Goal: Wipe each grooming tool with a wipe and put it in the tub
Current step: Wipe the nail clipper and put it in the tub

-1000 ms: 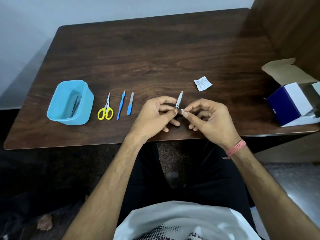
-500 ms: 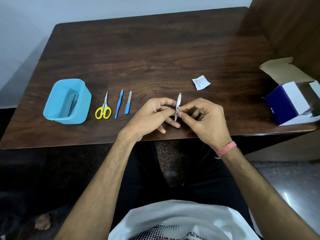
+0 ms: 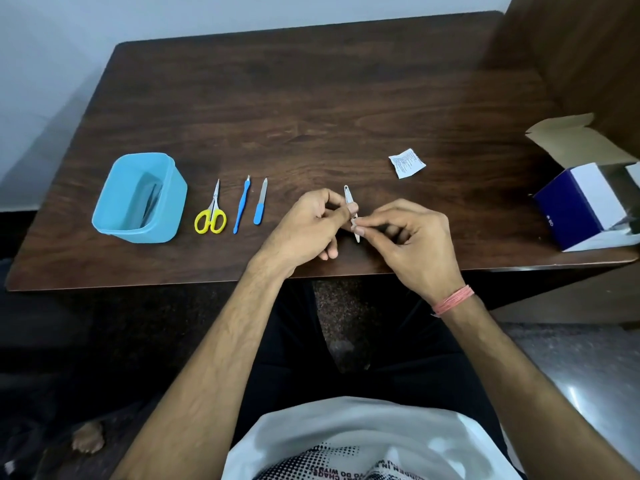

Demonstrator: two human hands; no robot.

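My left hand [image 3: 311, 225] pinches a small metal nail clipper [image 3: 348, 196] near the table's front edge. My right hand [image 3: 412, 239] pinches the clipper's lower part; a small white wipe may be between its fingertips, but I cannot tell. To the left lie yellow-handled scissors [image 3: 210, 213], a thin blue cuticle tool [image 3: 241, 206] and a blue-handled nail file [image 3: 260, 204]. The blue tub [image 3: 114, 220] stands at the far left with dark metal tools inside.
A torn white wipe sachet [image 3: 406, 163] lies behind my right hand. An open blue and white box [image 3: 585, 209] sits at the table's right edge, by a wooden panel [image 3: 581, 57]. The brown table [image 3: 311, 98] ends just before my wrists.
My hands have turned the nail clipper more upright, and my right fingers have slid along it toward its lower end. The other tools and the tub have not moved.
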